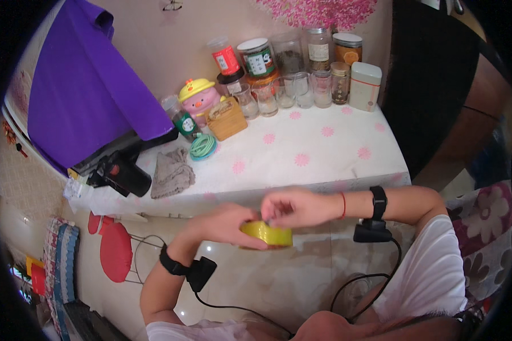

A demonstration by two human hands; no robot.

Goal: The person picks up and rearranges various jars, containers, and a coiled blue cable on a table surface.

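Note:
A roll of yellow, shiny packing tape (270,233) is held in front of the table's near edge, above the floor. My left hand (230,224) grips it from the left, thumb below and fingers over the top. Close to the roll's upper rim is my right hand (296,208), its fingers curled and pinched together, slightly blurred. Whether the right fingertips hold the tape's end or touch the roll, I cannot tell. Both wrists wear black straps with small boxes and cables.
A table with a white, pink-flowered cloth (318,152) stands ahead. Along its back are jars, several drinking glasses (267,101), a white canister (365,86), a wooden box (226,118) and a pink figurine (199,101). A green coiled cable (203,146), grey cloth (173,173) and red stool (116,252) are at left.

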